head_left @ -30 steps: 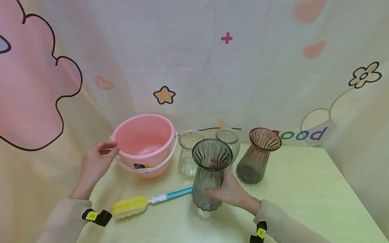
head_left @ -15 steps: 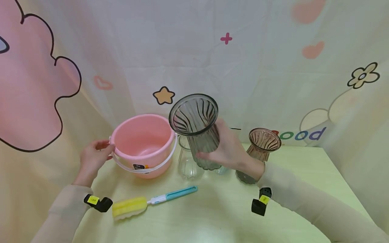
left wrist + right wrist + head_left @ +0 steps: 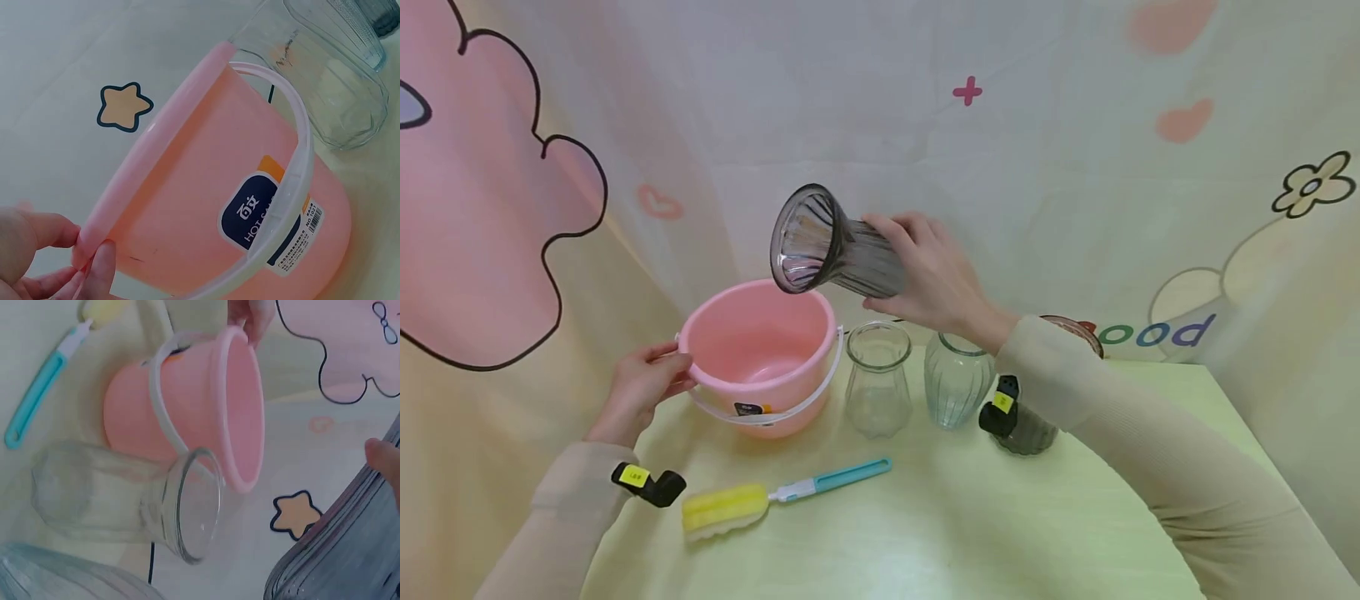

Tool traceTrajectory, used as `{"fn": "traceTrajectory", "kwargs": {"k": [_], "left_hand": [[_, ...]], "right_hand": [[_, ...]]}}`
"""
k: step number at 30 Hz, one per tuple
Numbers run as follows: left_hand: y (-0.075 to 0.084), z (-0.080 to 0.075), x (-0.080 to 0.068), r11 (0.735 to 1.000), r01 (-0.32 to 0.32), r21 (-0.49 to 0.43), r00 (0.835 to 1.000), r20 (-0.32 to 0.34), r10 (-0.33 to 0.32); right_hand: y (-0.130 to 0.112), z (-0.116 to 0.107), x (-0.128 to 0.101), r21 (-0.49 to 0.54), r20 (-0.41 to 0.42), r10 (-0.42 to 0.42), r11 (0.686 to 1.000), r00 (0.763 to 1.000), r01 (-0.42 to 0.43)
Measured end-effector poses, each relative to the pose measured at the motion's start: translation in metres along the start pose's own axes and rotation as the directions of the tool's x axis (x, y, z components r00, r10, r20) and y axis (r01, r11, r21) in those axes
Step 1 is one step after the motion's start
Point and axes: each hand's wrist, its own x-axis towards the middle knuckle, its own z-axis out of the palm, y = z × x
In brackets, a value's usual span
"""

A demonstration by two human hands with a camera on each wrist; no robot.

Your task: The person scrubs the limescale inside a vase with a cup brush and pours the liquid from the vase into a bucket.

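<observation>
My right hand [image 3: 928,271] grips a grey ribbed glass vase [image 3: 868,257] by its body, up in the air. The vase lies tipped nearly on its side, its flared mouth facing left, above the right part of the pink bucket [image 3: 760,333]. In the right wrist view the grey vase [image 3: 340,544] fills the lower right corner. My left hand [image 3: 647,383] pinches the bucket's left rim between thumb and fingers, as the left wrist view shows at the rim [image 3: 156,140]. The bucket stands upright, its white handle [image 3: 805,407] hanging down in front.
Two clear glass vases [image 3: 878,392] stand right of the bucket. A brownish vase [image 3: 1026,429] behind them is mostly hidden by my right sleeve. A yellow sponge brush [image 3: 726,508] with a blue handle lies in front on the pale green table [image 3: 1000,533]. A printed curtain hangs behind.
My right hand has lifted the grey vase off the table, carried it up and left, and tipped it towards the bucket. The left hand has taken hold of the bucket's rim.
</observation>
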Motion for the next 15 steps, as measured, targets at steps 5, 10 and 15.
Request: {"fn": "traceTrajectory", "kwargs": {"k": [5, 10, 15], "left_hand": [[0.003, -0.001, 0.000, 1.000, -0.008, -0.002, 1.000, 0.010, 0.008], [0.002, -0.001, -0.002, 1.000, -0.014, -0.003, 1.000, 0.012, 0.014], [0.001, -0.001, -0.002, 1.000, -0.013, -0.003, 1.000, 0.020, 0.013]], "right_hand": [[0.008, 0.015, 0.012, -0.199, 0.088, -0.077, 0.976, 0.993, 0.093], [0.011, 0.029, 0.020, -0.381, 0.089, -0.225, 0.892, 0.970, 0.242], [0.008, 0.034, 0.023, -0.507, 0.126, -0.260, 0.813, 0.957, 0.287]]}}
